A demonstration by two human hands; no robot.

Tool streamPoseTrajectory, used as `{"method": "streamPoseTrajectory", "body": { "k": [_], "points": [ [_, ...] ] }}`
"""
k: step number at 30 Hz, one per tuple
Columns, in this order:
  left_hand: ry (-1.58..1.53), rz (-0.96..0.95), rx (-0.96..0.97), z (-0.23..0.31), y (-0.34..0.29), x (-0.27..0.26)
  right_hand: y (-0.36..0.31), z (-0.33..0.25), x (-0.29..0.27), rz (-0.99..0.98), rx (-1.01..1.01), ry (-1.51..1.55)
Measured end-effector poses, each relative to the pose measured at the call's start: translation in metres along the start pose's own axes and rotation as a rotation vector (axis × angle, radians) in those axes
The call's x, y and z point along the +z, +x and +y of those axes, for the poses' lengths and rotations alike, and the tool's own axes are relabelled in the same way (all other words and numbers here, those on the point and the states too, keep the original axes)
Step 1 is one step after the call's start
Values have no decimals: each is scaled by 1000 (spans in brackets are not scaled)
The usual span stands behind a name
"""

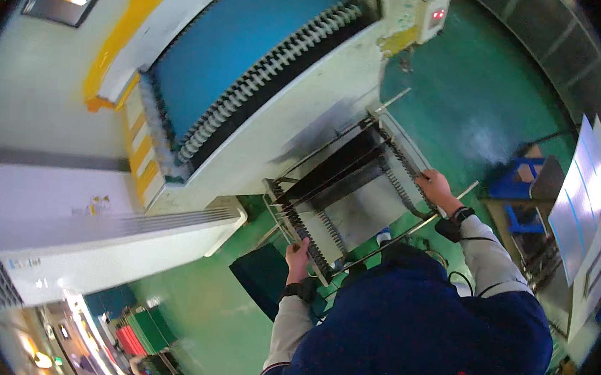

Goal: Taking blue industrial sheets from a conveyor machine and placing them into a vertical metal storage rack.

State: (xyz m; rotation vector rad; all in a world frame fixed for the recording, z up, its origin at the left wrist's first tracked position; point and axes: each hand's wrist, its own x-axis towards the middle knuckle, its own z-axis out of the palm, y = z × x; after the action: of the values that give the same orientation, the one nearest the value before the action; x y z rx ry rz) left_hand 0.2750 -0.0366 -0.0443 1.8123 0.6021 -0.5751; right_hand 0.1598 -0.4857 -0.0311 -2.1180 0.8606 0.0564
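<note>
A slotted rack (367,206) stands in front of me, with black toothed strips along its sides and a metal frame. Dark panel-like pieces (338,166) span its far part, and a grey flat surface shows lower inside it. My left hand (298,260) is closed at the near left toothed side of the rack. On the right side, my right hand (436,189) grips the rack's edge, its fingers curled over the toothed strip. A thin metal rod (411,231) crosses the rack's near side, close to my body.
Beyond the rack stands a large white machine with a blue bed (238,46) and a row of rollers (272,63). To the right, shiny panels (581,201) lean near a blue stool (526,186). A dark flat piece (260,277) is left of my left hand, over the green floor (190,306).
</note>
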Motion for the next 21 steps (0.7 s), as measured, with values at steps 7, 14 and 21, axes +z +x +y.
{"method": "streamPoseTrajectory", "body": {
  "k": [7,14,21],
  "points": [
    [-15,-46,-17,-14,-14,-9,11,6,5,8,-117,-98],
    [-488,115,-56,-5,-33,-7,29,8,25,-79,67,390],
    [-582,234,-138,-40,-2,5,50,71,-4,-278,-204,170]
  ]
}}
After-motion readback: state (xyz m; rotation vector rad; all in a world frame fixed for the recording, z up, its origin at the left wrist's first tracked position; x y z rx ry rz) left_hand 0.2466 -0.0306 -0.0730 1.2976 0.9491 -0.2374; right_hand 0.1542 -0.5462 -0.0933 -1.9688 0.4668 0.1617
